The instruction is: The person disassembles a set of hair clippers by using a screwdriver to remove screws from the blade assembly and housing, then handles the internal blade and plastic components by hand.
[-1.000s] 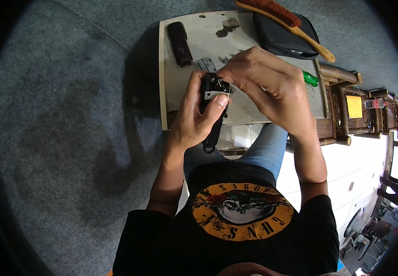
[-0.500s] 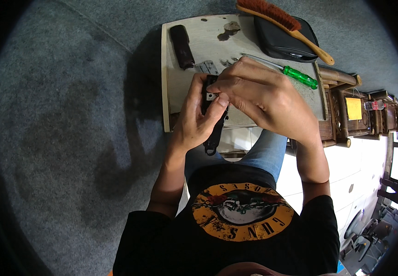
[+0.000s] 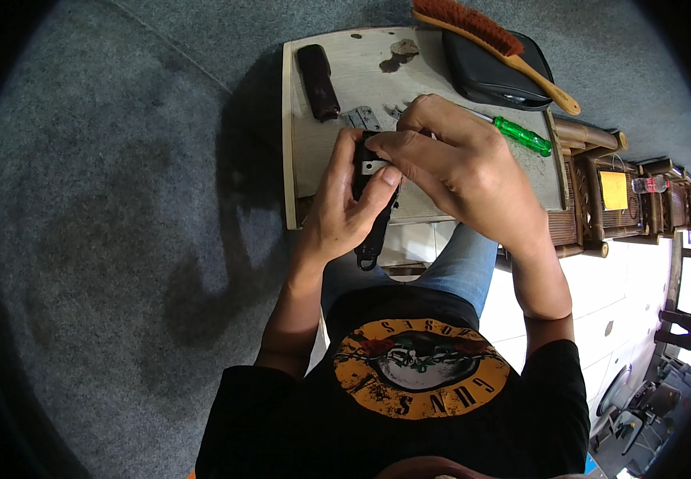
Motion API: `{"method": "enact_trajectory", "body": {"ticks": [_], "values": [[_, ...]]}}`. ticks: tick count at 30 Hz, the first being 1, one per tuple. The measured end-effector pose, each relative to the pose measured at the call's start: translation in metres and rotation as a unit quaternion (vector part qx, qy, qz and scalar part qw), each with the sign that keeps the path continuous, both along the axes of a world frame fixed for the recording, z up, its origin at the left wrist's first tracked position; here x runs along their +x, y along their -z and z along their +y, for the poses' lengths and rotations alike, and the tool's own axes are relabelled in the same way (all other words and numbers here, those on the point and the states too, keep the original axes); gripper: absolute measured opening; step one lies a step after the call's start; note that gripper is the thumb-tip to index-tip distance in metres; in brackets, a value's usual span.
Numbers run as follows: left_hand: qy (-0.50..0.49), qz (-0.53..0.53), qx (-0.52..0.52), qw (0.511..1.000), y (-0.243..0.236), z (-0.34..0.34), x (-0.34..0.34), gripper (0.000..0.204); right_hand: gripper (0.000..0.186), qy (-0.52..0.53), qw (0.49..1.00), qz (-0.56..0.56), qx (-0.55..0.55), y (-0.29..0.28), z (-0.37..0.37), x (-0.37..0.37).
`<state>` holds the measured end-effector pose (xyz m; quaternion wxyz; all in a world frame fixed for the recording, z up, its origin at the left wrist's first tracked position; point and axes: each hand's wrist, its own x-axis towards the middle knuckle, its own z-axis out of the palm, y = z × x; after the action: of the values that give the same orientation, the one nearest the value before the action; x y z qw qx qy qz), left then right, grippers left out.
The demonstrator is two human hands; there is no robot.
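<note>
My left hand (image 3: 333, 215) grips a black clipper-like tool (image 3: 373, 243), thumb near its silver plate (image 3: 373, 166) at the upper end. My right hand (image 3: 473, 176) has curled fingers pressed at that end, covering much of it; whatever they pinch is hidden. Beyond my hands, on a pale worn board table (image 3: 313, 152), lie loose metal pieces (image 3: 361, 116), a dark elongated housing (image 3: 317, 80) and a screwdriver with a green handle (image 3: 521, 136).
A wooden brush (image 3: 489, 36) with reddish bristles rests on a black zipped pouch (image 3: 481, 84) at the table's back right. Bamboo furniture (image 3: 577, 223) stands to the right, with a yellow item (image 3: 613, 191) and a bottle (image 3: 649, 184) on it.
My right hand has shifted and turned over the tool's upper end, covering more of it, and more of the green screwdriver shows than a second ago.
</note>
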<state>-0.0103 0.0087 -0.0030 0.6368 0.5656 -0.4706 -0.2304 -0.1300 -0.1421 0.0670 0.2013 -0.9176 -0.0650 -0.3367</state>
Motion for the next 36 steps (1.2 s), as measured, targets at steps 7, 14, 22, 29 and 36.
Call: {"method": "enact_trajectory", "body": {"ticks": [7,14,22,29,36], "values": [[-0.009,-0.018,0.000,1.000,0.002,0.001,-0.001,0.037,0.018,0.002,0.999,0.028,-0.029,-0.006,0.005,-0.005],[0.005,0.014,0.003,1.000,0.005,0.002,0.000,0.038,0.018,-0.009,0.999,0.036,-0.017,-0.010,0.008,-0.010],[0.010,0.009,-0.016,1.000,0.003,0.001,-0.001,0.036,0.025,-0.029,0.999,0.023,-0.015,-0.006,0.005,-0.011],[0.019,0.023,-0.015,0.999,0.009,0.000,0.002,0.030,0.026,-0.046,0.998,0.044,-0.003,-0.006,0.002,-0.012],[0.015,0.018,-0.017,1.000,0.009,0.000,0.002,0.032,0.027,-0.067,0.997,0.035,-0.012,-0.007,-0.002,-0.008]]}}
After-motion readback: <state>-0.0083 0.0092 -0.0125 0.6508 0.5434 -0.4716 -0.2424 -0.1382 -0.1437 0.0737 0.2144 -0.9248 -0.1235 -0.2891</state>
